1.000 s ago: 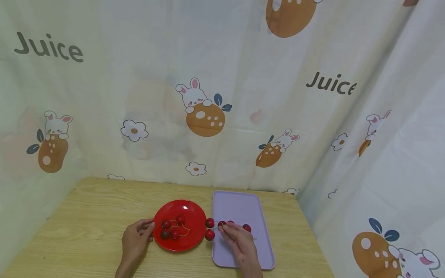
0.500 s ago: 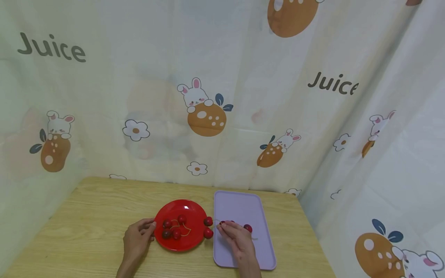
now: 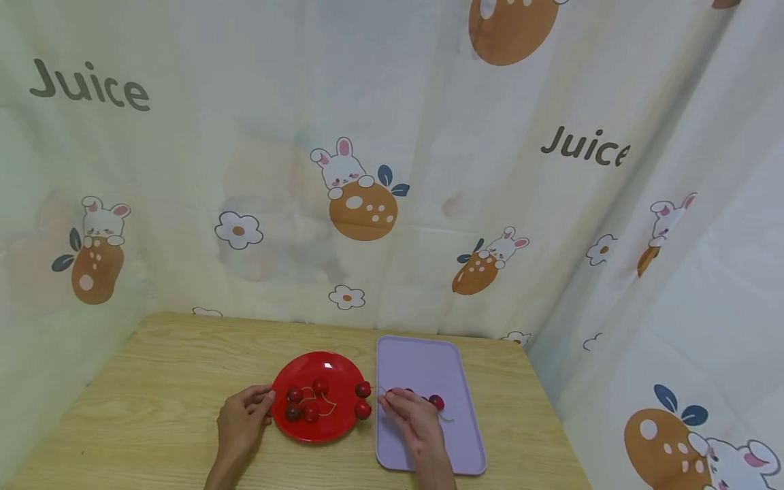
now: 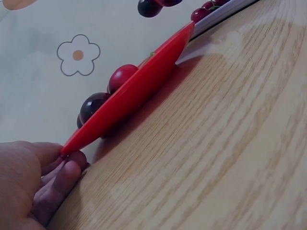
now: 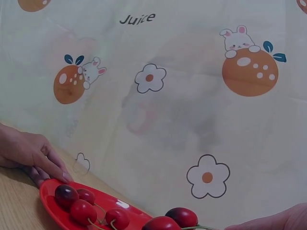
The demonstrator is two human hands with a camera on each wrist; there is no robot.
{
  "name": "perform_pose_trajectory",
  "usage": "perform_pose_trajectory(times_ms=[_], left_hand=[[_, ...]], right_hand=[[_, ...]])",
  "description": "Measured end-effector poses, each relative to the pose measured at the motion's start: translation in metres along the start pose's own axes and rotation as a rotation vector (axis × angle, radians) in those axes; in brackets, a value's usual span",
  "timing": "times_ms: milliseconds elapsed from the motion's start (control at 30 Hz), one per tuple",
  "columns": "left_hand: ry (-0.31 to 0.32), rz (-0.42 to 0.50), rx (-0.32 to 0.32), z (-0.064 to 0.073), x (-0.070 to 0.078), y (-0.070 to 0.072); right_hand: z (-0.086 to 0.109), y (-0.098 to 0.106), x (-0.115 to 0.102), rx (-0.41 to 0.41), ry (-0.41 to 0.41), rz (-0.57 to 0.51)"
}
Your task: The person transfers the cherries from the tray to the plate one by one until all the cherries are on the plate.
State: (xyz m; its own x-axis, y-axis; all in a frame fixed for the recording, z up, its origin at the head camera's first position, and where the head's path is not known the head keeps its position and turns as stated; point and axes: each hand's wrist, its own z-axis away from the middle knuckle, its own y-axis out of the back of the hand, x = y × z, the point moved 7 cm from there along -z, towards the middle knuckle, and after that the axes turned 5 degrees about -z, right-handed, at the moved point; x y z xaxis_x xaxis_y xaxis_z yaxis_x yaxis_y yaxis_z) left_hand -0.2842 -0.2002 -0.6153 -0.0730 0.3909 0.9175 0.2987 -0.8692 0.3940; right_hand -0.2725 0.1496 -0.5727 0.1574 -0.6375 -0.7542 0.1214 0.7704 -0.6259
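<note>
My left hand [image 3: 241,423] pinches the left rim of a red plate [image 3: 331,371], thumb on top and fingers under the edge in the left wrist view. On the plate lie several dark red cherries [image 3: 310,412] with thin stems. My right hand [image 3: 416,423], over the lilac tray, pinches the stems of a pair of cherries [image 3: 363,410]. In the left wrist view this pair of cherries [image 4: 150,7] hangs in the air above the plate's far rim. The right fingertips are partly hidden in the right wrist view.
A lilac tray [image 3: 419,354] stands right of the plate, with more cherries [image 3: 437,402] on it, partly hidden by the right hand. Both rest on a wooden table [image 3: 202,354]. A printed curtain [image 3: 275,170] hangs behind the table and along its sides.
My right hand has moved slightly left, carrying the pair of cherries from beside the plate to over its right rim. The left hand keeps its hold on the plate.
</note>
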Motion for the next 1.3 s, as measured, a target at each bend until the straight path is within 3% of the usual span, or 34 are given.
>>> perform_pose_trajectory(times_ms=[433, 767, 1300], left_hand=[[-0.004, -0.001, -0.014, 0.000, 0.003, -0.001], [0.023, -0.015, -0.014, 0.001, 0.001, 0.000], [0.019, -0.012, -0.008, 0.003, 0.003, 0.003]], right_hand=[[-0.006, -0.012, 0.004, 0.013, 0.005, 0.048], [-0.012, -0.009, 0.014, 0.040, 0.002, 0.090], [-0.010, -0.014, 0.020, 0.076, 0.056, 0.138]])
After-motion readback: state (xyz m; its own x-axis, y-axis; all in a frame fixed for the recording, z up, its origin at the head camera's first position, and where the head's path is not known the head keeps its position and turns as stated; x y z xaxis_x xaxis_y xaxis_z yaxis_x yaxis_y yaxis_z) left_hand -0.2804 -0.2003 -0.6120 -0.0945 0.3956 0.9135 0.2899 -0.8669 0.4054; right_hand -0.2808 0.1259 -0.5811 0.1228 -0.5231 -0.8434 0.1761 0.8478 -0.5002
